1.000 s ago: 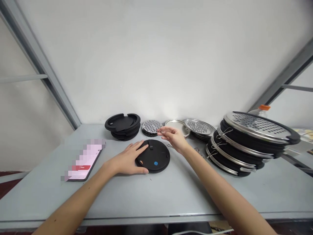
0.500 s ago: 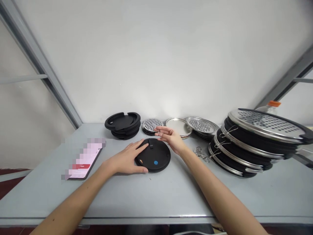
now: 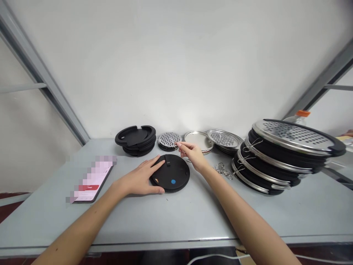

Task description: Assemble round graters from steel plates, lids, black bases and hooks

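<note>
L fingers (image 3: 157, 166) spread atop blk disc (image 3: 176, 172) (L side), R fingers (image 3: 185, 145) pinched on wire clip (image 3: 175, 146) nearby

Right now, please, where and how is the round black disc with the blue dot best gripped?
Probably grip the disc by its right rim, from the right: that curved edge is uncovered, while the left grip overlaps the left edge.

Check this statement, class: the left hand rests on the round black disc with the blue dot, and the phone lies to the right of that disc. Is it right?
Not quite: the phone lies to the left, as the head view shows. The left hand does rest on the round black disc with the blue dot.
</note>
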{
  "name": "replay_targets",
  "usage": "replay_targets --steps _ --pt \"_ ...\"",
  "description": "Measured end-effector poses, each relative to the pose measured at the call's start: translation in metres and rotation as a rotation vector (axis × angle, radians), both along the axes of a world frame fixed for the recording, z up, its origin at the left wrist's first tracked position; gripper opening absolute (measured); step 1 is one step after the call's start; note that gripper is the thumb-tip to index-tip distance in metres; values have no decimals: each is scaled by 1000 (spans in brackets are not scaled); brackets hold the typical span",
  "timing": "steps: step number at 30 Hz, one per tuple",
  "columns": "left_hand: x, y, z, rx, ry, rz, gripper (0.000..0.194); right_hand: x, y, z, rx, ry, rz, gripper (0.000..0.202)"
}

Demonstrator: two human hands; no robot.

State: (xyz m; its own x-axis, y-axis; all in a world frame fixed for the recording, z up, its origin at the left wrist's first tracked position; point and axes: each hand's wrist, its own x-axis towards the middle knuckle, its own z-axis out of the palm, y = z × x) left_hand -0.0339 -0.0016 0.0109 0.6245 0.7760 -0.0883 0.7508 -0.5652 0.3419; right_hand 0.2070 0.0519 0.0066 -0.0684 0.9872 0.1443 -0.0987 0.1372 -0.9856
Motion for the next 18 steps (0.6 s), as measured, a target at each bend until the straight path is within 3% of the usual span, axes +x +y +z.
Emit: replay_targets --steps 5,8,13,18 --pt "0 0 1 4 10 -4 98 0 -2 2 128 -60 -73 26" --pt "0 0 1 4 18 -2 98 1 -3 4 180 -31 -30 24" --pt "0 0 0 32 0 -16 97 0 -7 6 17 124 142 33" --pt "-1 0 -3 31 -14 -15 96 -1 -10 10 -51 205 174 33"
